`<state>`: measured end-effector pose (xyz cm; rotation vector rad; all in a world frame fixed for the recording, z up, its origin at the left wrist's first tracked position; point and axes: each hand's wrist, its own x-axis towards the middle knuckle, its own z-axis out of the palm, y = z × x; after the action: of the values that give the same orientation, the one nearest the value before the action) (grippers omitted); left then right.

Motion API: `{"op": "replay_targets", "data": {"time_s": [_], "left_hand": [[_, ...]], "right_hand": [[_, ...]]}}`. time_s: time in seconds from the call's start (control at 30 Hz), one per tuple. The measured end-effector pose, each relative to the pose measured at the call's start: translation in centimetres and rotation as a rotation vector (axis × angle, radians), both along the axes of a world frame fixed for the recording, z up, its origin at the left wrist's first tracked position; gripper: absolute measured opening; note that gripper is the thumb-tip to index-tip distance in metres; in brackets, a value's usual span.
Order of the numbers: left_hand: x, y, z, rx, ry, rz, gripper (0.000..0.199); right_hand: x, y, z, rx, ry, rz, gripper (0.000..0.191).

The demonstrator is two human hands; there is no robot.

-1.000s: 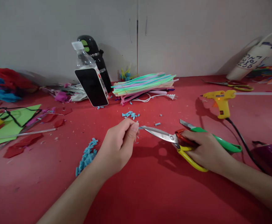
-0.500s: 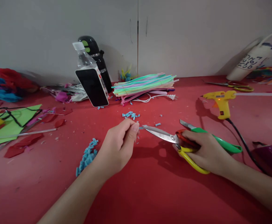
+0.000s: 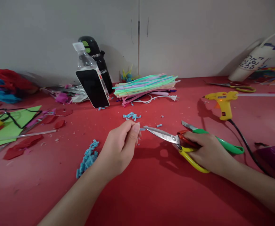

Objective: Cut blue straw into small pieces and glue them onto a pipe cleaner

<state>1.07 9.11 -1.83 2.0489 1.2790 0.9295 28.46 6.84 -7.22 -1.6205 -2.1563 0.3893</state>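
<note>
My left hand [image 3: 122, 147] pinches a short blue strip [image 3: 142, 129] between thumb and forefinger. The tips of the scissors [image 3: 162, 134] touch or nearly touch the strip's free end. My right hand [image 3: 206, 153] is wrapped round the scissors' red and yellow handles, and the blades look nearly closed. Small blue pieces lie in a loose group [image 3: 132, 116] beyond my left hand, with a single blue piece [image 3: 159, 125] to their right. A larger blue heap [image 3: 87, 160] sits left of my left wrist.
A green cutter [image 3: 229, 146] lies beside my right hand, with a yellow glue gun [image 3: 225, 103] and its cord farther right. Behind are bundled pipe cleaners [image 3: 146, 85], a phone [image 3: 93, 88] and a black bottle [image 3: 106, 73]. Green paper [image 3: 21, 117] lies left on the red table [image 3: 137, 194].
The scissor handles have drawn slightly closer together in my right hand. My left hand stays almost where it was, and the whole view has shifted very slightly.
</note>
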Motion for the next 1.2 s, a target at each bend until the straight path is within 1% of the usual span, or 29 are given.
{"op": "replay_targets", "data": {"time_s": [0.23, 0.5, 0.83, 1.03, 1.2], "left_hand": [[0.04, -0.04, 0.17, -0.018, -0.034, 0.045, 0.035], [0.08, 0.00, 0.08, -0.027, -0.037, 0.046, 0.035], [0.00, 0.08, -0.03, 0.002, 0.000, 0.028, 0.034], [-0.04, 0.05, -0.04, 0.016, 0.011, 0.031, 0.034], [-0.07, 0.04, -0.03, 0.016, 0.028, 0.038, 0.034]], "right_hand": [[-0.04, -0.16, 0.20, -0.014, 0.016, 0.021, 0.029], [-0.08, -0.14, 0.20, 0.008, 0.007, 0.025, 0.024], [-0.32, -0.19, 0.69, -0.027, 0.010, 0.021, 0.016], [-0.26, -0.14, 0.58, -0.042, 0.014, 0.024, 0.021], [-0.42, -0.17, 0.76, -0.020, 0.012, 0.011, 0.025]]}}
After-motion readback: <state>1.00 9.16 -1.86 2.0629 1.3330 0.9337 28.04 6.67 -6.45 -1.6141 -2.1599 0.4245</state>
